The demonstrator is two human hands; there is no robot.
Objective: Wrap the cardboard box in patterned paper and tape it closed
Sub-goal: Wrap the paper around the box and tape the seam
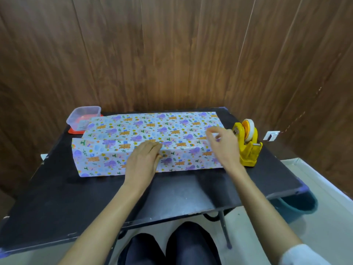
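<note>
**Seam pinned for taping**

Frame centre: patterned paper (152, 131) wraps the box, which is hidden beneath; left hand (142, 161) lies flat, fingers straight, pinning the overlap; right hand (222, 148), beside the yellow dispenser (248, 144), pinches what looks like a tape strip (216, 136), blurred

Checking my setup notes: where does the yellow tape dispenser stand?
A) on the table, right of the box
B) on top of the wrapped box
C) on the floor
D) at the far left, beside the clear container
A: the yellow tape dispenser stands on the black table, right of the paper-covered box, just beyond the right hand.
</note>
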